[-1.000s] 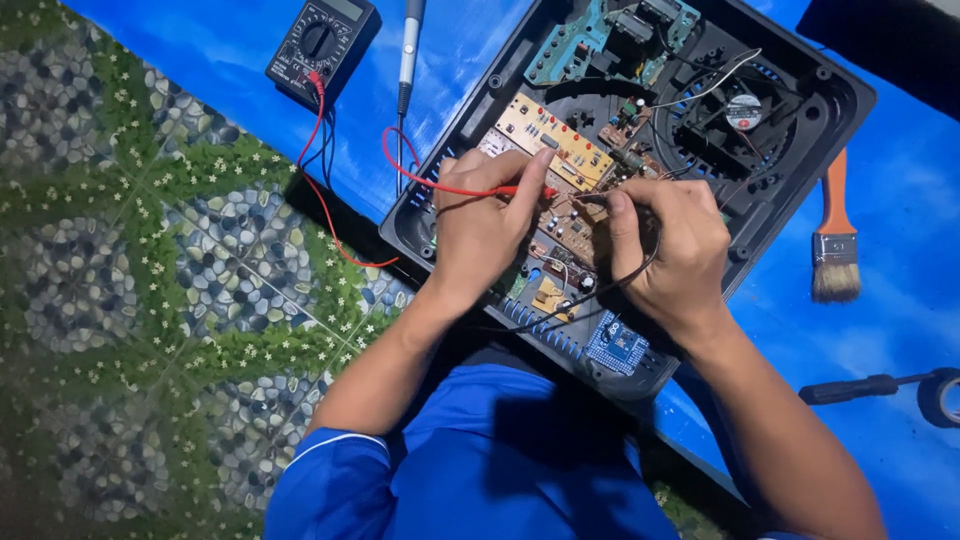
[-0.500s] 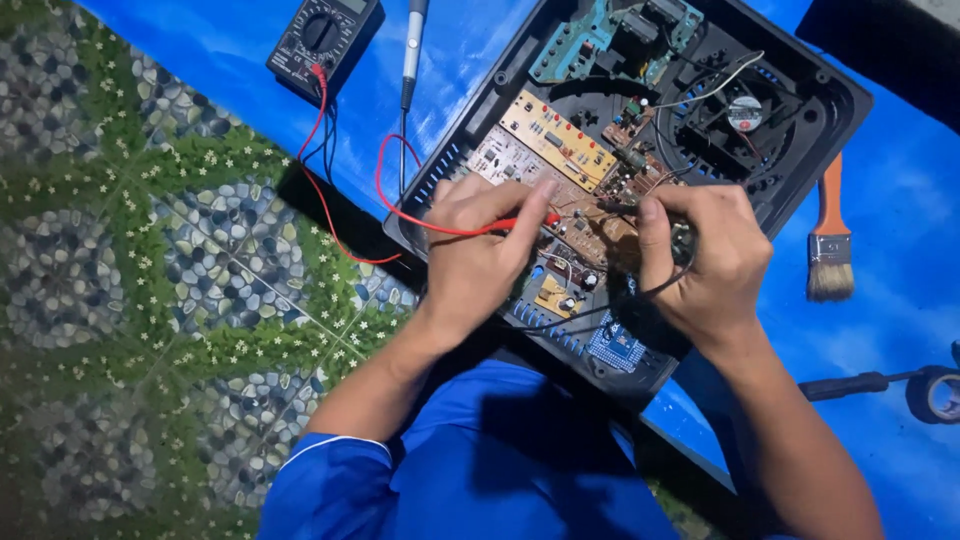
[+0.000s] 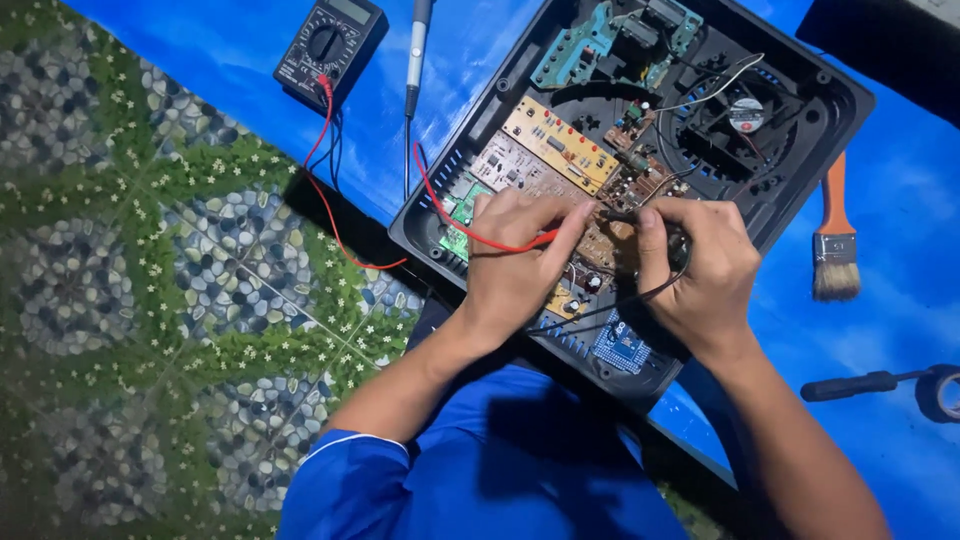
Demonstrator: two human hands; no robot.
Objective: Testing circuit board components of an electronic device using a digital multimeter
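An opened black electronics case [image 3: 800, 100] lies on a blue sheet, with tan and green circuit boards [image 3: 545, 135] and a small fan [image 3: 745, 115] inside. My left hand [image 3: 515, 265] grips a red test probe [image 3: 545, 238], its tip on the tan board. My right hand [image 3: 700, 265] grips a black test probe [image 3: 680, 245] beside it, tip on the same board. A red lead [image 3: 325, 215] and a black lead run back to a black multimeter [image 3: 330, 45] at the upper left.
A soldering iron [image 3: 415, 50] lies next to the multimeter. A paintbrush with an orange handle [image 3: 835, 235] rests right of the case. A black-handled screwdriver [image 3: 855, 383] and a tape roll [image 3: 945, 390] sit at the right edge. Patterned pebble flooring [image 3: 150, 300] covers the left.
Both hands shifted slightly along the board, with the probe tips now closer together near its middle. The view has drifted a little.
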